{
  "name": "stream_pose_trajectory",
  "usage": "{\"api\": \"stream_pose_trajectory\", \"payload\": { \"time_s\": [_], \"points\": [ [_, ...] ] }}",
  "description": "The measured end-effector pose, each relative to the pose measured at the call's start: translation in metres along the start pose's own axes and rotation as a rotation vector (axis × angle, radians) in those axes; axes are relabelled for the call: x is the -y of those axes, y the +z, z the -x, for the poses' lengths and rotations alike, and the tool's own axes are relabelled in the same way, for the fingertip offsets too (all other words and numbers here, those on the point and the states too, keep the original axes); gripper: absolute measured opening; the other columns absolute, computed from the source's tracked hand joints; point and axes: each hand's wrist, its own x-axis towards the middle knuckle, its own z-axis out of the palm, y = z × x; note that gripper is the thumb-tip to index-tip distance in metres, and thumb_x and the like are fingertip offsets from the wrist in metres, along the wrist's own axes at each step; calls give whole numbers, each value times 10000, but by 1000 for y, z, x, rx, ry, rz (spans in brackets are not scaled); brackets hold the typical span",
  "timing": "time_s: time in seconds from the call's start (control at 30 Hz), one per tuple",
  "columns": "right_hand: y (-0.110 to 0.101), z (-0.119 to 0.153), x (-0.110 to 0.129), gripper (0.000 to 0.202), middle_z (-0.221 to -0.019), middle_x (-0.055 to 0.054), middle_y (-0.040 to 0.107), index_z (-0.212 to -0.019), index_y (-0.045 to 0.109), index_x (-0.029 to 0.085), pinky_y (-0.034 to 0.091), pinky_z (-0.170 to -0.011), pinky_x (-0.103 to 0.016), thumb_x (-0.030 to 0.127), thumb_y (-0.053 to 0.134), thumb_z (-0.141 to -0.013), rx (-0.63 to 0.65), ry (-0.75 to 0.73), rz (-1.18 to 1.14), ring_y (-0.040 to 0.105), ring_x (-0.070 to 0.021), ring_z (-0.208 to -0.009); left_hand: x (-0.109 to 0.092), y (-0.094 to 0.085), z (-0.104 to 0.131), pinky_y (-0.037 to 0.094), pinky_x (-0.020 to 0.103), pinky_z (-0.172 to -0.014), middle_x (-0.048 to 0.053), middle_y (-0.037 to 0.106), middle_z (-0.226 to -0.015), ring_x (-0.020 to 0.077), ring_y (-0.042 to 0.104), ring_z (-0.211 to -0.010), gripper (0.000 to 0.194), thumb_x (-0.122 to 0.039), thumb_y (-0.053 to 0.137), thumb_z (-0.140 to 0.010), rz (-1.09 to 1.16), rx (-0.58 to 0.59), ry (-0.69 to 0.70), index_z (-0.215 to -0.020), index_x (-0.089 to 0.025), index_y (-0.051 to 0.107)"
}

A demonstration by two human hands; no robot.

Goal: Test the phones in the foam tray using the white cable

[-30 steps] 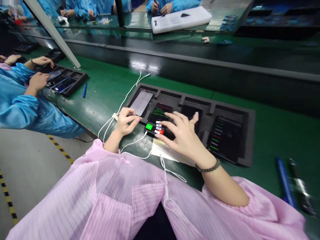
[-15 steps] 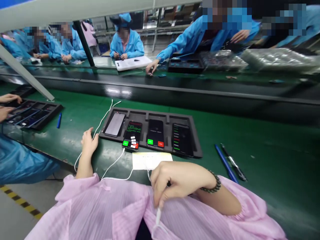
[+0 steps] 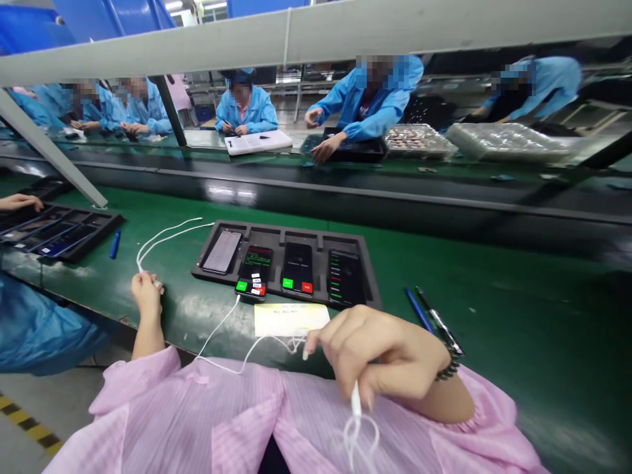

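My left hand (image 3: 147, 296) is closed at the left of the bench, with a looped white cable (image 3: 170, 227) running out of its fingers. My right hand (image 3: 382, 352) hangs in front of my chest and pinches a thin white plug (image 3: 355, 400) with its cord looped below. Between the hands lies a dark grey compartment tray (image 3: 306, 236). In it are a white-screened phone (image 3: 222, 251), two phones with green and red buttons, one stickered (image 3: 255, 271) and one plain (image 3: 297, 266), and a phone with listed lines (image 3: 347, 276). A white cord (image 3: 217, 329) joins the stickered phone.
A yellow-white paper (image 3: 291, 320) lies before the tray. To the right are a blue pen (image 3: 419, 309) and a black-and-clear pen (image 3: 439, 322). Another blue pen (image 3: 114, 244) lies left, beside a co-worker's phone tray (image 3: 106, 224). A grey post (image 3: 54, 151) slants down to the bench.
My left hand has moved left and closed on the white cable, drawing its loop leftward. My right hand has shifted right with the white plug. The view has tilted up.
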Motion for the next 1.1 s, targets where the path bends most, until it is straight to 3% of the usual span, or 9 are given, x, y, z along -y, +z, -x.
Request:
{"api": "stream_pose_trajectory", "payload": {
  "time_s": [0.13, 0.33, 0.53, 0.67, 0.73, 0.83, 0.9, 1.0, 1.1],
  "points": [
    [10, -1, -3, 219, -707, -16, 656, -921, 684, 182, 563, -864, -301, 270, 524, -1043, -226, -33, -11, 625, -106, -679, -2, 0, 5, 539, 348, -772, 28, 549, -760, 212, 618, -773, 202, -264, 288, -951, -136, -69, -34, -937, -221, 485],
    [29, 4, 0, 253, -796, -14, 647, -1126, 704, 232, 546, -755, -261, 211, 461, -1058, -286, 62, -16, 624, -116, -736, -9, 9, 29, 394, 589, -1064, 189, 684, -1113, 390, 572, -1170, 202, -308, 481, -904, -393, 78, 81, -911, -186, 641],
    [48, 16, 6, 263, -1028, -45, 652, -1251, 638, 308, 545, -655, -231, 236, 485, -1050, -454, 201, -12, 604, -107, -729, -3, 11, 32, 403, 523, -1074, 199, 628, -1269, 356, 546, -1211, 401, -311, 448, -939, -437, 38, 139, -1280, -158, 593],
    [43, 19, 4, 273, -1039, -25, 654, -1282, 609, 339, 585, -731, -253, 257, 489, -1051, -401, 194, -1, 608, -102, -713, 6, 8, 34, 359, 496, -1098, 220, 561, -1316, 337, 508, -1232, 482, -373, 454, -947, -309, -227, 387, -1349, -131, 560],
    [36, 16, 1, 289, -1047, -26, 662, -1303, 587, 333, 585, -724, -233, 238, 474, -1055, -316, 201, 19, 623, -94, -706, 7, 8, 41, 318, 503, -1104, 197, 563, -1279, 338, 480, -1235, 464, -446, 432, -962, -276, -253, 624, -1258, -163, 651],
    [28, 10, -6, 264, -1050, -41, 690, -1275, 583, 288, 580, -744, -216, 215, 445, -1062, -151, 206, 106, 684, -116, -812, 0, 17, 60, 310, 475, -1070, 134, 583, -1240, 307, 468, -1182, 463, -522, 409, -971, -277, -13, 1031, -1151, -257, 745],
    [25, 8, -10, 233, -1026, -44, 705, -1235, 591, 254, 580, -786, -228, 219, 436, -1064, -98, 210, 155, 696, -134, -888, -7, 26, 72, 308, 457, -1048, 108, 575, -1289, 295, 443, -1180, 472, -560, 413, -968, -308, 184, 1193, -1182, -305, 747],
    [23, 8, -13, 216, -980, -33, 720, -1211, 592, 227, 573, -881, -252, 210, 439, -1059, -49, 261, 146, 696, -129, -917, -15, 38, 83, 293, 461, -1024, 102, 529, -1385, 303, 397, -1219, 500, -590, 393, -976, -346, 360, 1230, -1258, -332, 714],
    [18, 10, -13, 224, -1048, -46, 737, -1232, 595, 211, 477, -1100, -340, 247, 455, -1061, 65, 333, 97, 702, -134, -983, -20, 38, 85, 288, 474, -1027, 112, 505, -1402, 313, 386, -1235, 565, -629, 324, -986, -320, 409, 1197, -1275, -326, 702]
  ]
}}
